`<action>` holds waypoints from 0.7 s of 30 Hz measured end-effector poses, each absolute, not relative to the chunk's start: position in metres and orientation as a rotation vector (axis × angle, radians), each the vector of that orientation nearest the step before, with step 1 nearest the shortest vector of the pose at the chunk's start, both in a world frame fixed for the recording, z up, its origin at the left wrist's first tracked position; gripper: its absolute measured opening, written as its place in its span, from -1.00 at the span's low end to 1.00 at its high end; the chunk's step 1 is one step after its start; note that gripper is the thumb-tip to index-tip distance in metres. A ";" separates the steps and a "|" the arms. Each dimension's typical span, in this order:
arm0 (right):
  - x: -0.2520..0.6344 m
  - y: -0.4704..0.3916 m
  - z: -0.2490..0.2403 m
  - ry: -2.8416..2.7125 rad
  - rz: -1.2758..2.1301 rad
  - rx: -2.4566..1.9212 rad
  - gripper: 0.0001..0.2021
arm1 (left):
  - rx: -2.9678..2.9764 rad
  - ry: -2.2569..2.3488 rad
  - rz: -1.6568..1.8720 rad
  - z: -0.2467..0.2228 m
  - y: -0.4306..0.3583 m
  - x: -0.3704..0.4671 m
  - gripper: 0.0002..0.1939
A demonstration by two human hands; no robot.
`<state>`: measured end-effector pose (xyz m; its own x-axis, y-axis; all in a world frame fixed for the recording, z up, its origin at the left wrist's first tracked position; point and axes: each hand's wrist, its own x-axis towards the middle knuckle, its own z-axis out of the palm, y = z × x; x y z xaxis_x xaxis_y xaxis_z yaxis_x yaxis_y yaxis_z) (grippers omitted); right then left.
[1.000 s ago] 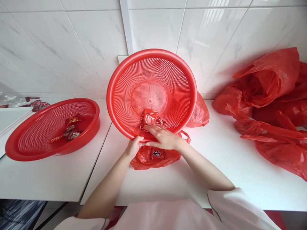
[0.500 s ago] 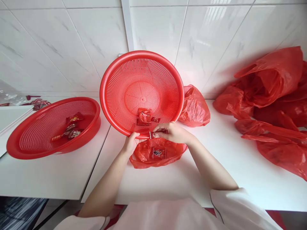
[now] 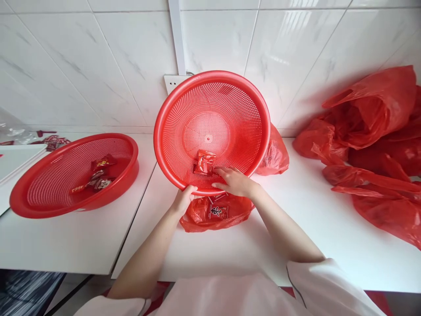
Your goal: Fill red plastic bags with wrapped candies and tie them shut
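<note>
A red plastic colander is tilted with its opening toward me. My left hand is closed on its lower left rim, thumb over the edge. Inside, low in the bowl, lies a shiny red snack packet. My right hand reaches over the lower right rim with its fingers stretched out beside that packet. No held item shows in it; anything under its fingertips is hidden. Below the rim, an opened red plastic bag lies on the table, with a red packet with dark and white lettering in it.
On the left, a second red colander holds several small snack packets. A red bag stands behind the tilted colander. Large red plastic bags lie on the right. A wall socket is behind on the tiles.
The tilted colander has shifted right with my left hand on its rim. My right hand let go of a small packet over the bag and moved up into the colander.
</note>
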<state>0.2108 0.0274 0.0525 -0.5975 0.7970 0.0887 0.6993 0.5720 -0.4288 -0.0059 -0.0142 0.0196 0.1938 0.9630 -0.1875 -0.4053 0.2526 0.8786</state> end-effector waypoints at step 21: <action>0.226 0.015 0.090 -2.393 0.858 -0.957 -0.77 | 0.773 0.864 1.145 0.021 -0.007 -0.012 -0.64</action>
<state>0.2256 0.0152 0.0900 -0.6736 0.7235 0.1510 0.4627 0.5721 -0.6772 -0.0118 -0.0074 0.0211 0.1798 0.9677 -0.1765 -0.4354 0.2392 0.8679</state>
